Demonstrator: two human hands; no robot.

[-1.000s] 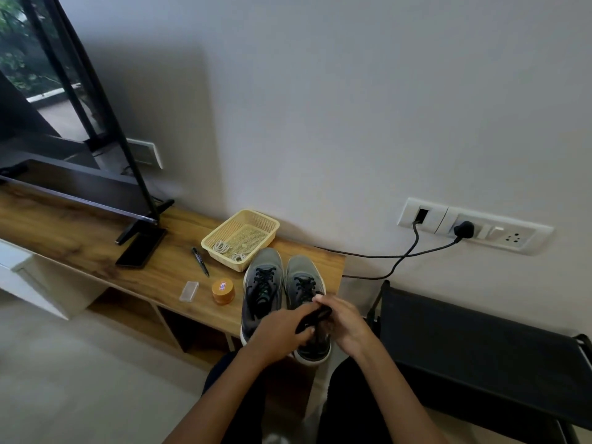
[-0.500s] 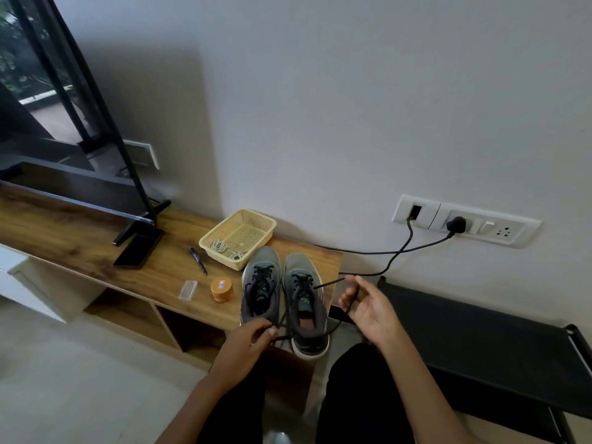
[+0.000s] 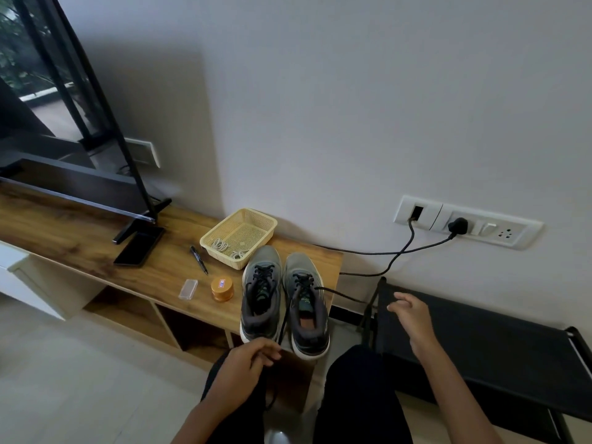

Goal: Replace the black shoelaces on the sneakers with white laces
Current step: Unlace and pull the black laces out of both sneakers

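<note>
Where we lose sight
At nine o'clock the black flat television (image 3: 48, 123) is cut off; the thin black shoelace (image 3: 339, 293) is lost against the black bench (image 3: 480, 341).

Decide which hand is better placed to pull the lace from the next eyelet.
Likely right: right hand holds the black lace taut beside the eyelets of the sneaker; left hand pinches its end lower, past the heels.

No writing can be read anywhere. The orange tin (image 3: 222, 289) on the desk (image 3: 80, 238), lower centre of the frame, bears a small white label (image 3: 221, 283) with blue and red marks on its lid, too small to make out. The tongue of the right-hand sneaker (image 3: 306, 315) carries a faint green mark, also illegible.
</note>
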